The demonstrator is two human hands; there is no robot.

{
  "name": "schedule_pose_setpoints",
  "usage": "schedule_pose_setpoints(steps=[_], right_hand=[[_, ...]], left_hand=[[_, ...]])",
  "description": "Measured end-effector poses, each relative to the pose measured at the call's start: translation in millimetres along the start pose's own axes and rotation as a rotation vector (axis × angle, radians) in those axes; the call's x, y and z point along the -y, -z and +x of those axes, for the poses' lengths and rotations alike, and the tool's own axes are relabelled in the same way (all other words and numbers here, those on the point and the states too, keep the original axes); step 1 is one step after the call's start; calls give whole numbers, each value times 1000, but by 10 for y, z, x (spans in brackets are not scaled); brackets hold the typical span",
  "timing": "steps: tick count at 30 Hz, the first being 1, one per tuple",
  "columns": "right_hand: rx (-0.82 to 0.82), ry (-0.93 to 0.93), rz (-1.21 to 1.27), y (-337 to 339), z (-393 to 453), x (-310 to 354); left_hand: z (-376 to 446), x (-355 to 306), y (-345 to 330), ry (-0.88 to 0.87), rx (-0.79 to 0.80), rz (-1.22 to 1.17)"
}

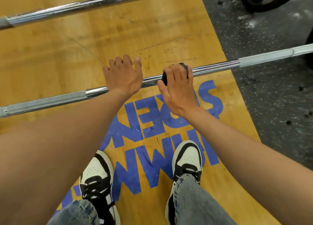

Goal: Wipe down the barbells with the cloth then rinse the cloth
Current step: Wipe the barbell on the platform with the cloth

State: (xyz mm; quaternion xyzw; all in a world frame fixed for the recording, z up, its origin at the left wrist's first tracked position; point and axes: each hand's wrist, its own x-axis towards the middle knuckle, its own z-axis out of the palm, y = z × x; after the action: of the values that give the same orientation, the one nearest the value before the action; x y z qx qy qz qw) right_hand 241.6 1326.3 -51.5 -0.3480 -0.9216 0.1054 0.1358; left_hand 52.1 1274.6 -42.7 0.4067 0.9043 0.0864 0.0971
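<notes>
Here the right hand [177, 89] is wrapped over the nearer barbell [211, 67], fingers curled round a dark cloth [165, 78] that is bunched between palm and shaft; only a black edge of it shows at the thumb side and above the knuckles. The left hand [122, 75] lies just beside it on the same bar, fingers fairly straight and spread, resting over the shaft and gripping nothing, so it seems to be steadying the bar.

What the next move turns on is the bar's long axis. It runs from the lower left of the view, where the knurled grey section [50, 101] begins, up to the right past a smooth chrome stretch toward the sleeve end [279, 56] over the black rubber flooring [254, 38]. The cloth sits near the middle of the shaft, so a wipe has to slide along that line: rightward is open bar, while leftward is blocked by the left hand, which would need to lift or shift first. The right hand is the one placed to do it.

A second barbell [84, 6] lies well apart, farther out across the wooden platform [50, 55] and roughly parallel; by my judgement it is not yet being wiped. Rinsing looks some way off
</notes>
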Motion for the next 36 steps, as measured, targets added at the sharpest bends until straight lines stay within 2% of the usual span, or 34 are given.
schedule_pose_setpoints(steps=[2, 6, 9, 10, 13, 15, 16, 18, 20, 22, 24, 28, 31, 33, 35, 36], right_hand=[[-40, 24, -32, 87, -15, -293], [-136, -315, -143, 381, -152, -1079], [-149, -379, -121, 373, -100, -982], [-150, -345, -81, 334, -96, -846], [-53, -65, -36, 187, -164, -522], [4, 52, -55, 288, -187, -670], [-13, 24, -75, 361, -184, -839], [-105, -211, -132, 514, -248, -1241], [-105, -414, -185, 614, -349, -1538], [-78, -453, -197, 585, -334, -1476], [-59, -361, -134, 537, -315, -1103], [64, 1, -8, 215, -335, -243], [104, 115, -53, 211, -270, -347], [36, 59, -86, 307, -269, -672], [-57, -93, -123, 386, -246, -868], [-49, -163, -159, 419, -166, -866]], left_hand=[[-22, -6, -2, -1, 17, -1], [-58, 21, -5, 0, 38, 1], [-92, 22, -21, -9, 29, 2], [-118, 17, -23, -9, 36, 5], [-171, 2, -23, -6, 45, 4], [-213, 12, -25, 7, 53, 1], [-229, 14, -25, 6, 48, -1], [-250, 8, -34, 6, 48, -1], [-289, 5, -45, -2, 31, 4], [-302, 0, -51, -7, 12, 6], [-334, -11, -58, -6, 22, 23], [-372, -55, -48, 10, 24, 13], [-394, -67, -39, 16, 31, 20], [-378, -78, -44, 6, 31, 28], [-364, -72, -39, 1, 26, 23], [-344, -72, -35, 0, 23, 16]])
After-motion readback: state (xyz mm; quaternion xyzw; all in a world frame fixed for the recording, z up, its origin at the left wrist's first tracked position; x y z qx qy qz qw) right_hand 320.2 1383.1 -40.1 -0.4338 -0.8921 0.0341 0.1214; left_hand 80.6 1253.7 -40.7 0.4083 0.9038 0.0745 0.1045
